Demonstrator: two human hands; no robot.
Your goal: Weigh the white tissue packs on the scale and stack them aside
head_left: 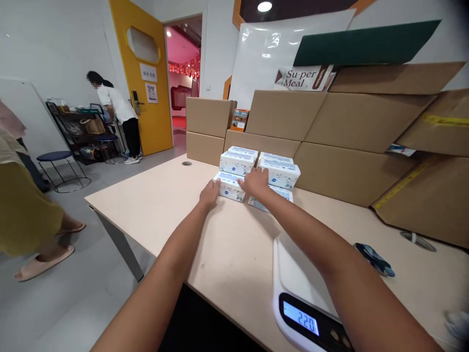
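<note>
Left hand (209, 194) curls at the left end of the near-left white pack (230, 192), right hand (257, 182) bends over its right end; how firmly either grips, I can't tell. Light, level pressure from both sides should suit it, sparing the neighbouring pack (280, 178). Its long axis appears to run left to right, printed side facing near, on the table (146, 195), cardboard boxes (286, 115) beyond.

My left hand (210, 194) and right hand (255, 182): bare. Arms (166, 256) bare too, tapering forward. Black area (201, 318) low between them, clothing or shadow, can't tell.
</note>
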